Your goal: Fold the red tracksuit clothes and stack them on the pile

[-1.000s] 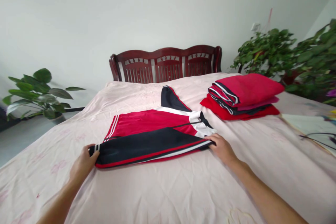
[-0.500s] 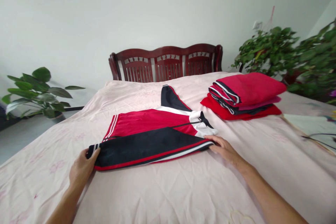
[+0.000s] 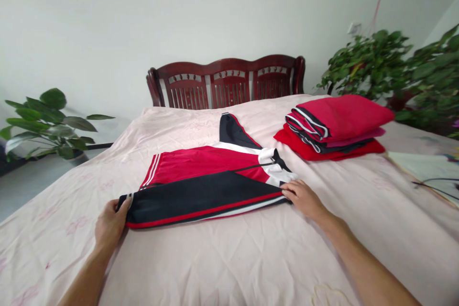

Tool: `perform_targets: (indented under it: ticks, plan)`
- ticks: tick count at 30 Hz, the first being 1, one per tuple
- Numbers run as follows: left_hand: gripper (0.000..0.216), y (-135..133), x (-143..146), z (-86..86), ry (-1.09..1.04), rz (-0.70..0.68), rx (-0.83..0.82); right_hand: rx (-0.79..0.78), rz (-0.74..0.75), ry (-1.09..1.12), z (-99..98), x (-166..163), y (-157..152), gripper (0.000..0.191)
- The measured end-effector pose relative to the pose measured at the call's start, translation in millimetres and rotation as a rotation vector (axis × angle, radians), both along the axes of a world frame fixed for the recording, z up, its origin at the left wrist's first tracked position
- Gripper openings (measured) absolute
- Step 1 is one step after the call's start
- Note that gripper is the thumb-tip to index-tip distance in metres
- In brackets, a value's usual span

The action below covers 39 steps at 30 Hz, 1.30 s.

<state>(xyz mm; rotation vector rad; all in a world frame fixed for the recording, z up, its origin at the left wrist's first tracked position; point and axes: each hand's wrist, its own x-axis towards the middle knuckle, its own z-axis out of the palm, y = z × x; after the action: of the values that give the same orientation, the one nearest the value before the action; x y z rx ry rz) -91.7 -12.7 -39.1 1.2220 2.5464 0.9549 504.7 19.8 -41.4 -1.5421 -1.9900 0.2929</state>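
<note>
A red, white and black track jacket (image 3: 204,165) lies on the bed, its collar toward the right and its striped hem toward the left. The near black sleeve (image 3: 193,196), edged in red and white, is laid lengthwise across the body. My left hand (image 3: 111,222) pinches the striped cuff between thumb and fingers. At the shoulder end, my right hand (image 3: 303,197) has its fingers closed on the sleeve's edge, just below the white collar. The far black sleeve (image 3: 234,131) sticks out toward the headboard.
A stack of folded red and black clothes (image 3: 344,122) sits right of the jacket. Behind is a dark wooden headboard (image 3: 225,81). Leafy plants stand at left (image 3: 53,122) and right (image 3: 373,62). A pale sheet with a dark cable (image 3: 435,186) lies at the right edge.
My right hand has shifted slightly, its fingers now bent more over the shoulder edge. My left hand keeps its hold on the cuff. The view has tilted a little.
</note>
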Motion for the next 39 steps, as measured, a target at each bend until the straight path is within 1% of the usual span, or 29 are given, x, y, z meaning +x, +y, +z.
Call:
perform_targets:
  ticks: [3, 6, 9, 11, 13, 14, 16, 17, 19, 22, 25, 27, 30, 32, 35, 37, 39]
  plan:
    - [0.061, 2, 1, 3.4, 0.032, -0.022, -0.049, 0.049, -0.024, -0.084, 1.9, -1, 0, 0.017]
    - [0.060, 3, 1, 5.2, 0.051, -0.034, -0.093, 0.024, -0.033, -0.070, 1.8, 1, 1, 0.024]
    - [0.060, 2, 1, 4.9, 0.068, -0.025, -0.097, -0.037, -0.059, 0.109, -0.9, 11, -1, 0.034]
    - [0.059, 2, 1, 4.0, 0.065, -0.026, -0.085, -0.090, -0.066, 0.264, -2.4, 19, -6, 0.034]
    - [0.059, 2, 1, 3.2, 0.062, -0.025, -0.083, -0.127, -0.018, 0.349, -2.6, 25, -13, 0.037]
    - [0.059, 2, 1, 2.9, 0.069, -0.020, -0.086, -0.128, 0.020, 0.340, -2.5, 26, -17, 0.043]
    - [0.060, 3, 0, 2.7, 0.083, -0.010, -0.100, -0.079, 0.072, 0.235, -2.5, 27, -21, 0.052]
    - [0.061, 3, 0, 3.0, 0.082, -0.011, -0.106, -0.044, 0.074, 0.167, -3.1, 26, -22, 0.053]
    - [0.062, 2, 1, 4.1, 0.054, -0.025, -0.107, 0.008, 0.040, 0.068, -6.2, 22, -18, 0.046]
    - [0.059, 0, 4, 6.2, -0.005, -0.027, -0.059, 0.015, -0.014, 0.047, -13.4, 19, -6, 0.029]
    - [0.054, -2, 8, 6.7, -0.031, 0.028, 0.026, -0.010, -0.028, 0.034, -17.5, 20, 4, 0.027]
    - [0.051, -2, 10, 5.7, -0.039, 0.060, 0.071, -0.023, -0.036, -0.002, -15.6, 22, 5, 0.029]
    - [0.049, -2, 12, 3.7, -0.057, 0.081, 0.130, 0.006, -0.045, -0.080, -5.7, 20, 1, 0.034]
    - [0.049, -1, 13, 3.0, -0.091, 0.078, 0.179, 0.070, -0.009, -0.170, 3.0, 12, -3, 0.039]
    - [0.049, -1, 17, 3.7, -0.167, 0.032, 0.247, 0.161, 0.031, -0.374, 13.8, -13, -9, 0.040]
    - [0.050, 0, 19, 4.7, -0.225, -0.015, 0.277, 0.166, -0.009, -0.462, 17.8, -33, -9, 0.038]
    - [0.052, 1, 18, 5.7, -0.266, -0.055, 0.286, 0.103, -0.076, -0.478, 19.8, -50, -6, 0.038]
